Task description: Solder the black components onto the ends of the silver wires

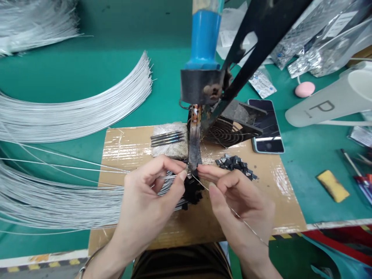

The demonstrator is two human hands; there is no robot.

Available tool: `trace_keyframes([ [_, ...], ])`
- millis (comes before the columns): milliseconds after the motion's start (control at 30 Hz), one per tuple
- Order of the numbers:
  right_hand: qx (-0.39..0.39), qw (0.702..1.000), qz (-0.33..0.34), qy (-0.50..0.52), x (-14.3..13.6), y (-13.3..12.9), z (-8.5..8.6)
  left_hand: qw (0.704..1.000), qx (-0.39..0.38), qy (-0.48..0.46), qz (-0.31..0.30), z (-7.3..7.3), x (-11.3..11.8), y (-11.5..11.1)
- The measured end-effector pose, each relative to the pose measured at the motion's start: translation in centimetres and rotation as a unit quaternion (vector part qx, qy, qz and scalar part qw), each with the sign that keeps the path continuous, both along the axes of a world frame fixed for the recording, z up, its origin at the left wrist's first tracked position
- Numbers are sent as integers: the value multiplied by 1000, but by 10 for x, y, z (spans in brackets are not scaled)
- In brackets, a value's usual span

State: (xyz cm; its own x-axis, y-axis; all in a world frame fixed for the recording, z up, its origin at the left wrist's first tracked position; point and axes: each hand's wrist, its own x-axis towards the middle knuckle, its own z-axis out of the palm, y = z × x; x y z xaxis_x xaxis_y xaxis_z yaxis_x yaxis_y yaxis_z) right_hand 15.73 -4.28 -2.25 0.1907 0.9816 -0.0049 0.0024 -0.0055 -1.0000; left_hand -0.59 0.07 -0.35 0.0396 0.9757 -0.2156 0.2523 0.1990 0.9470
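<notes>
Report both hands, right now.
Left hand: closed, thumb and finger pinching a white wire beside the iron tip.
Right hand: loosely closed, holding a thin silvery wire.

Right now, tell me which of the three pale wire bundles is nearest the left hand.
The lowest bundle: it passes beneath the left hand, over the cardboard, while the middle bundle and the top-left bundle lie farther off.

From your head, the one camera looks forward and down on the worktop (pixel 87 71). It is quite near: your left hand (pixel 151 203) and right hand (pixel 244 201) take the lower middle, your lap (pixel 181 265) the bottom edge.
</notes>
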Motion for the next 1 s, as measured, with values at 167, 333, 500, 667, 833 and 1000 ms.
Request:
trace_keyframes([
  [167, 5, 1000, -8, -1, -2, 2, 0, 1000, 9, 7, 4, -1, 1, 1],
  [333, 15, 1000, -1, -9, -2, 1, -1, 1000, 15, 9, 3, -1, 1, 2],
  [500, 20, 999, 0, -32, -1, 0, -3, 1000, 24, 11, -4, -1, 0, 1],
  [667, 33, 998, -5, -54, -3, 0, -2, 1000, 27, 15, 0, -1, 1, 0],
  [833, 34, 997, -8, -66, -2, 0, -2, 999, 31, 22, 2, -3, 0, -1],
  [1000, 38, 997, -8, -70, -2, 0, -2, 999, 33, 21, 1, -3, 0, -2],
])
